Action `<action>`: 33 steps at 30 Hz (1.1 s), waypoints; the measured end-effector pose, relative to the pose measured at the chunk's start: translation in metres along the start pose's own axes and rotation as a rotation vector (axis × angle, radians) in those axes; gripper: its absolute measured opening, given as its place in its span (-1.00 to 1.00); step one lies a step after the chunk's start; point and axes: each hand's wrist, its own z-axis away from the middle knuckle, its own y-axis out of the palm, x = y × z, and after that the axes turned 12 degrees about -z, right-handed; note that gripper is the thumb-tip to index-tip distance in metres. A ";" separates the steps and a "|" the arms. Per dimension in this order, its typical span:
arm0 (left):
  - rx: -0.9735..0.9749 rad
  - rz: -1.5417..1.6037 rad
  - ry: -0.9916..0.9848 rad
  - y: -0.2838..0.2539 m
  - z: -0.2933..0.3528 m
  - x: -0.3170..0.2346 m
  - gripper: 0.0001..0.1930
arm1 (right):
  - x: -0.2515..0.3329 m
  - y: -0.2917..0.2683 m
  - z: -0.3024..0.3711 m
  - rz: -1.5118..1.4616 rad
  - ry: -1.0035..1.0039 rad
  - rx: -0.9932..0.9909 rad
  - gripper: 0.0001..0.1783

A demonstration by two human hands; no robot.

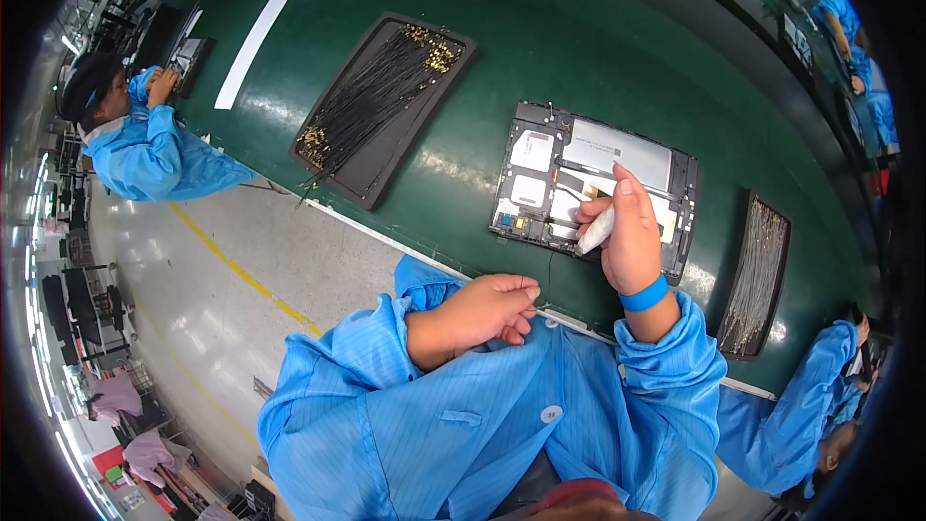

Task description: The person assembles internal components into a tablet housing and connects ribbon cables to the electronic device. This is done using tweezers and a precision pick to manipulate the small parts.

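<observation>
In front of me an opened tablet point(530, 191), its silver battery point(617, 152) and inner parts bare, lies on the green bench. My right hand point(634, 241), a blue band at its wrist, is over the tablet's near right part. Its fingers are curled around a white, wrapped-looking piece point(597, 232), whose kind I cannot make out. At the bench's front edge, left of the tablet, my left hand point(479, 314) is closed in a pinch. A thin black cable point(550, 275) runs from its fingertips toward the tablet's near edge.
Left of the tablet, a black tray point(362, 172) holds many black cables with gold ends. Another dark tray point(755, 275) of thin cables stands at the right. A white strip point(255, 46) lies farther left on the bench point(463, 159). Co-workers in blue sit at both sides.
</observation>
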 end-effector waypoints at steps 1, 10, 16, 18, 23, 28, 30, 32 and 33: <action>-0.002 0.000 0.002 -0.001 -0.001 -0.001 -0.66 | 0.002 0.000 -0.002 0.003 0.070 0.002 -0.49; -0.100 0.033 0.183 -0.014 -0.026 -0.010 -0.81 | 0.025 0.026 -0.021 0.845 0.283 0.308 -0.44; 0.059 0.055 0.169 -0.020 -0.033 -0.005 -0.77 | 0.028 0.042 -0.029 1.197 0.207 0.580 -0.56; 0.114 0.079 0.177 -0.024 -0.039 -0.003 -0.72 | 0.026 0.035 -0.026 1.127 0.162 0.470 -0.62; 0.262 0.183 0.174 -0.031 -0.031 -0.006 -0.57 | 0.042 -0.025 -0.027 0.765 0.046 -0.031 -0.65; 0.356 0.265 0.126 -0.039 -0.035 -0.009 -0.55 | 0.086 -0.156 0.011 0.967 -0.231 -0.447 -0.54; 0.383 0.255 0.108 -0.039 -0.038 -0.013 -0.55 | 0.099 -0.182 0.053 1.162 -0.161 -0.554 -0.52; 0.429 0.234 0.068 -0.039 -0.039 -0.019 -0.55 | 0.094 -0.213 0.092 1.417 0.058 -0.769 -0.58; 0.415 0.248 0.080 -0.040 -0.037 -0.014 -0.55 | 0.083 -0.241 0.099 1.500 0.131 -0.657 -0.56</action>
